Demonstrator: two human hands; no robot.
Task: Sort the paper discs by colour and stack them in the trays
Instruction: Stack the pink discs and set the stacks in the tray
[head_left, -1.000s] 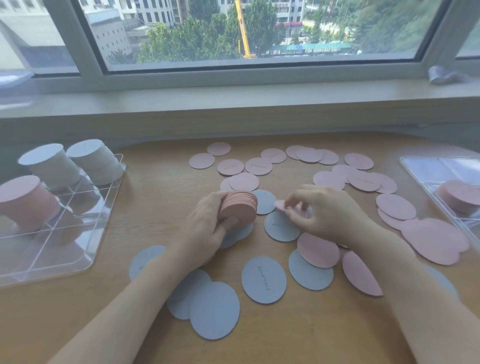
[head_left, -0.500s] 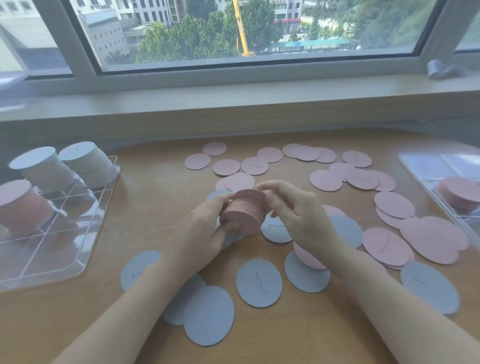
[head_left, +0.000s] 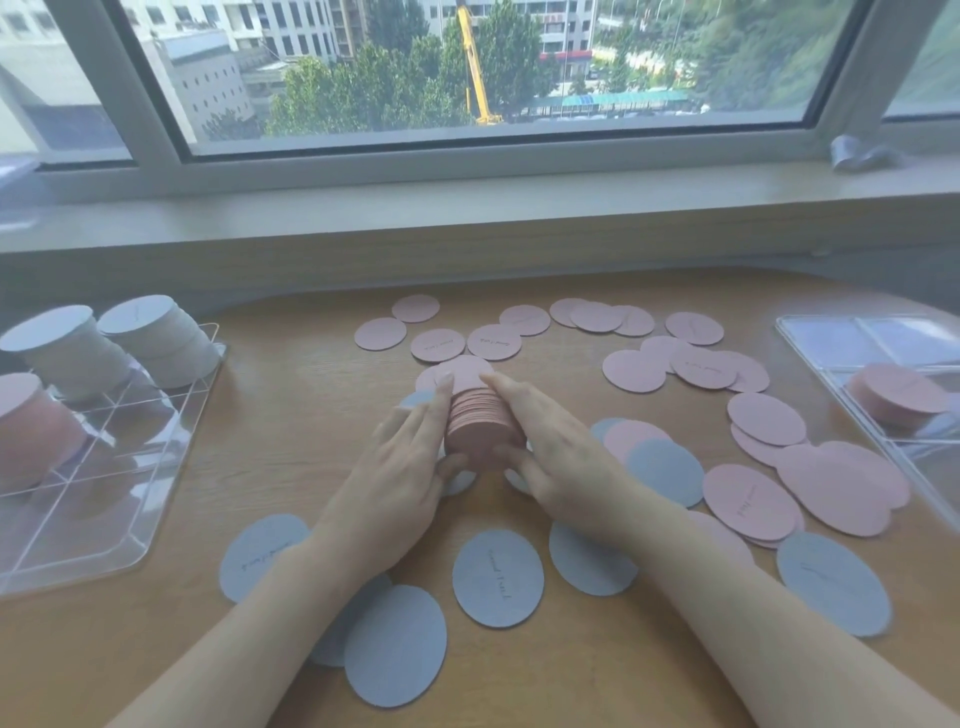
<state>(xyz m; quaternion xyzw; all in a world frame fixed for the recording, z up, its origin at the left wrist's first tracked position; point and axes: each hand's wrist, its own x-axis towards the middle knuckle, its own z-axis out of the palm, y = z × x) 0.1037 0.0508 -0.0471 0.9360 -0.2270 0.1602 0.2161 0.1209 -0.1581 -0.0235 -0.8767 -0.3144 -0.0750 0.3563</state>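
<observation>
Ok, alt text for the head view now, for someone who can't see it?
Both hands, left hand and right hand, press straight fingers against a pink disc stack on the wooden table. Loose pink and blue discs lie around; clear trays at either side hold stacks.

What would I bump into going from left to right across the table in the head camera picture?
Left clear tray with its pink and grey stacks → left hand → pink stack pressed between both hands → right hand → loose pink discs → right clear tray.
</observation>
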